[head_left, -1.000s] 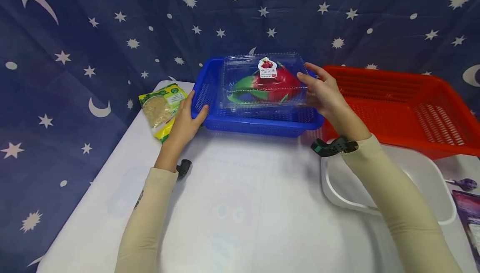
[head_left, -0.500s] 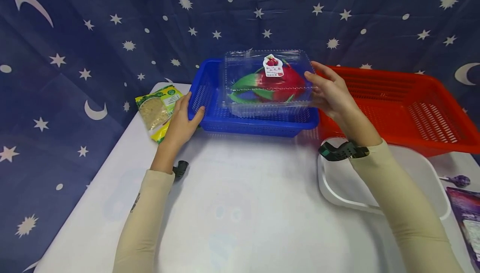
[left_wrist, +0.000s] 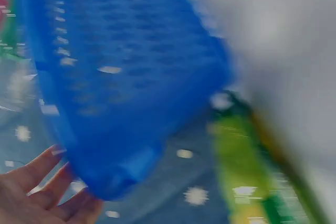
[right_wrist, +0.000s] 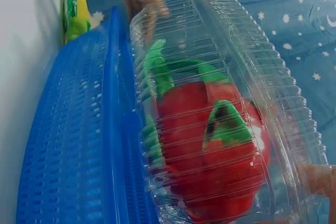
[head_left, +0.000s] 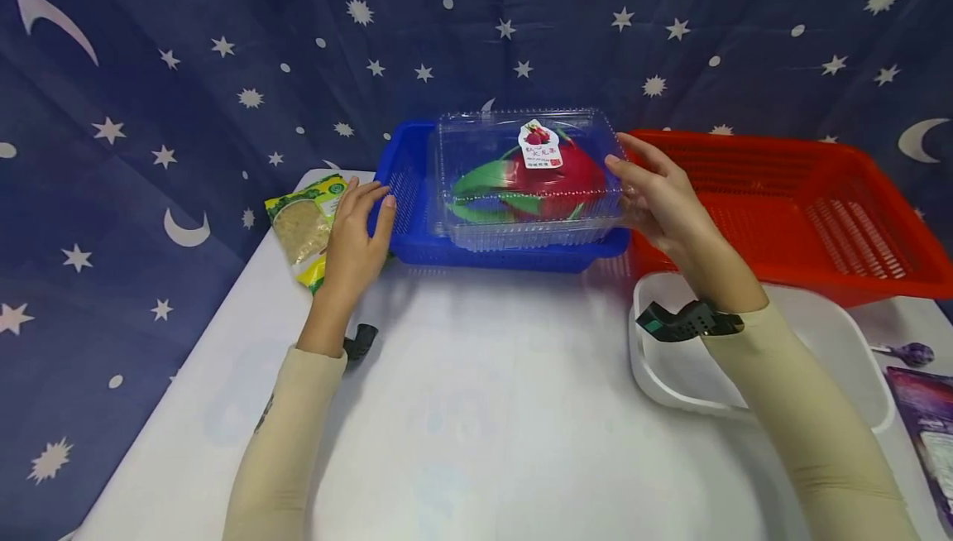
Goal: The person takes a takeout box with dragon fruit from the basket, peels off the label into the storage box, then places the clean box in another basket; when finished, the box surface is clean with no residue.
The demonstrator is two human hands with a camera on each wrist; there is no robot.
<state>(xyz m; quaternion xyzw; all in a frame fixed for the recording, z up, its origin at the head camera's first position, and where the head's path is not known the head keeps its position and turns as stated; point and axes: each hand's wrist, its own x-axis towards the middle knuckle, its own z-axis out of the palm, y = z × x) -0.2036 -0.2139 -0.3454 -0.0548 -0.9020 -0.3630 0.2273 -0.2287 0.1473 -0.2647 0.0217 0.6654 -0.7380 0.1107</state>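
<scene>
Head view: R hand (head_left: 666,198) grips clear box (head_left: 521,232) w/ red-green fruit (head_left: 569,173), over blue basket (head_left: 495,258); only here, red basket (head_left: 752,148) & white tub (head_left: 673,392).
R wrist view: box's bumpy side, v. close.
L wrist view: L hand (left_wrist: 47,198) loose, fingers at basket's edge; blurry.
Table (head_left: 447,375): white.
Curtain (head_left: 447,36): dark blue, w/ moons & stars.

purple packet (head_left: 926,429) | cut off (head view) | blue basket (left_wrist: 126,77) | blurred, left wrist view
</scene>
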